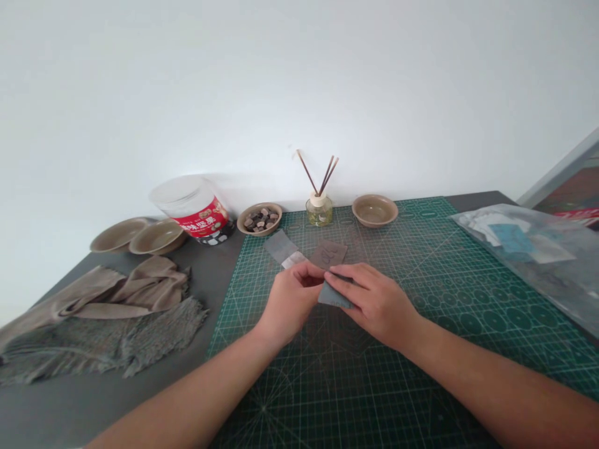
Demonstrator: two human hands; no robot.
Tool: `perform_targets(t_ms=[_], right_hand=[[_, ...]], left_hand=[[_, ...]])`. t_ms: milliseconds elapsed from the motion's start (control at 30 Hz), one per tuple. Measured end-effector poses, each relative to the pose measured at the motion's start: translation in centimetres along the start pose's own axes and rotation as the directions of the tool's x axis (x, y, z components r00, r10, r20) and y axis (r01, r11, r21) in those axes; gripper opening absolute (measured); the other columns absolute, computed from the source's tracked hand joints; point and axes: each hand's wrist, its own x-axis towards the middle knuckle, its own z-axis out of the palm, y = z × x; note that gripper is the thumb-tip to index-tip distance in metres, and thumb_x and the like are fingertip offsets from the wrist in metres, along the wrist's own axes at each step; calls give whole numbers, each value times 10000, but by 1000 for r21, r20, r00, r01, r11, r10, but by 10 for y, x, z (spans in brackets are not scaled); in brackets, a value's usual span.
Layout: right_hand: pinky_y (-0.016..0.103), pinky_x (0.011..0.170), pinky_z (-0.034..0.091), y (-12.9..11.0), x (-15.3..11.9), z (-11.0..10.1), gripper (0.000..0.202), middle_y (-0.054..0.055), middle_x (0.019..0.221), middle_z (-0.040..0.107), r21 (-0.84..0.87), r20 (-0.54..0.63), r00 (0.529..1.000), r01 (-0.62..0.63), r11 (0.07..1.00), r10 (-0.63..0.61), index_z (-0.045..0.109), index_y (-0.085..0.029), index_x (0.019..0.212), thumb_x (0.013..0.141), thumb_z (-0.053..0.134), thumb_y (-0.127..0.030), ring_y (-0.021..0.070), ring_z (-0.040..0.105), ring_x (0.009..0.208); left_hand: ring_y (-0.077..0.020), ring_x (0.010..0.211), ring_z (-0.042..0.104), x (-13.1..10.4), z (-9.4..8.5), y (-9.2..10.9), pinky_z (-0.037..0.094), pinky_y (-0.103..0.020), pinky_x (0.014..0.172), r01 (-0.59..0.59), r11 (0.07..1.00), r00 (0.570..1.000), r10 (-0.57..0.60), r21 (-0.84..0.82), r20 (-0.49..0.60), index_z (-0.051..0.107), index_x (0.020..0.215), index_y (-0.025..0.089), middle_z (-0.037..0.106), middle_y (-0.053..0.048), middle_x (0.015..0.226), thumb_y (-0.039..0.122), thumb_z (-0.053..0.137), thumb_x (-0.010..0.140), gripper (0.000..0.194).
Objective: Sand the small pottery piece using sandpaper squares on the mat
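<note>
My right hand [374, 299] is closed on a small grey sheet, apparently sandpaper [335, 295], which is bent between thumb and fingers. My left hand [294, 299] meets it over the cutting mat, its thumb and forefinger pinched close against the right fingertips. Whatever sits in that pinch is hidden by the fingers. Just beyond the hands lie a brown piece of sheet [330, 252] with a dark handwritten mark and a grey piece [281, 247] with a pale piece [294, 259] at its lower end.
The green cutting mat [290, 386] covers much of the dark table. Along the wall stand a bowl of small stone-like chunks [248, 231], a reed diffuser [319, 209], a bowl [375, 212] and a plastic tub [196, 209]. Cloths [116, 330] lie left; a plastic bag [552, 268] lies right.
</note>
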Motion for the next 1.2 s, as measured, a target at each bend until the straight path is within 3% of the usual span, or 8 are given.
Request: perform_targets(t_ms=[333,467,600,667,767,933,1033,1200], right_hand=[[458,987,550,-1,1,-1,420,121,1277,675,-30,-34,998,-57,998,56,600,-199,1377,957,596,-209,286,640,1137],[382,954,550,-3,1,2,396,109,1238,697,62,-69,990,-115,991,120,605,-174,1359,967,551,-184,242,666,1099],[297,740,546,-3,4,4,175,28,898,752,145,-9,959,-280,949,284,748,-219,991,913,603,-159,188,705,798],[285,697,529,-2,7,3,143,16,819,746,177,-30,942,-325,929,335,749,-219,911,889,623,-155,181,696,730],[292,740,540,1,10,-1,197,14,891,775,243,-123,917,-343,907,380,750,-239,1018,880,633,-161,191,716,769],[321,793,555,5,10,-7,194,27,975,771,283,-209,865,-393,875,456,752,-254,1078,914,649,-231,207,715,868],[328,804,567,3,8,-7,279,28,1005,768,276,-221,894,-326,904,390,723,-278,1204,954,609,-227,197,699,896],[435,988,538,-4,7,-1,375,64,1298,701,154,-164,984,-42,987,68,654,-231,1319,953,595,-174,247,648,1117]], left_hand=[[-137,691,663,1,0,0,541,-257,685,-20,997,1000,20,-74,-3,738,769,166,741,-10,758,200,841,666,150],[-139,726,680,0,1,1,547,-259,728,-66,994,998,64,-91,-21,721,783,158,736,-7,762,199,851,671,177],[-148,754,687,3,0,1,556,-278,753,-121,989,992,118,-84,-43,688,809,151,737,-24,806,230,831,718,187],[-134,728,676,5,-2,1,547,-259,721,-191,979,980,187,-64,-66,682,896,167,717,-1,781,216,820,736,217],[-128,702,673,7,-3,1,544,-254,702,-255,966,966,253,-32,-61,693,976,189,699,15,758,213,787,780,219],[-169,806,714,4,-2,1,567,-302,800,-173,985,984,173,-5,35,733,991,169,750,-37,863,211,772,792,207],[-151,704,694,3,-2,1,552,-271,702,-162,986,986,160,48,50,725,975,175,730,-9,751,219,751,810,172],[-135,678,650,1,-3,-2,513,-235,648,-194,969,980,187,154,61,707,792,176,723,4,737,166,800,727,115]])
